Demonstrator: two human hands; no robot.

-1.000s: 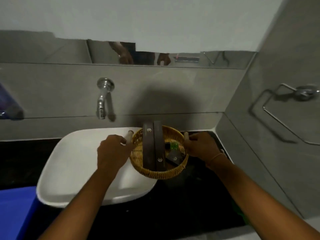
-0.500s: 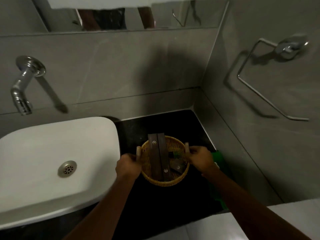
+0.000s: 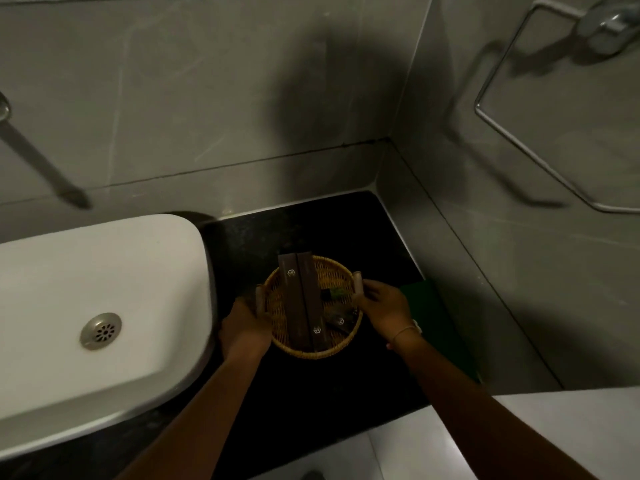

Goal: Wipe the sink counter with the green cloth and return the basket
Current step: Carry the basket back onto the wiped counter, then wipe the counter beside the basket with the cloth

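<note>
Currently the basket (image 3: 313, 308) is held at lower centre of the frame over the black counter (image 3: 311, 223), with the left hand (image 3: 244, 329) curled on its left handle and the right hand (image 3: 382, 308) pinching the right handle; contact with the counter cannot be told. It should be lowered level, clear of the sink (image 3: 104, 299) and the green cloth (image 3: 436, 317) just right. Two long brown boxes (image 3: 302, 301) lie inside, their long axis running toward the top of the frame, tilted slightly left.

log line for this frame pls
phase: return basket | left hand: holds basket handle | right hand: holds other handle | green cloth: on counter, right
</note>
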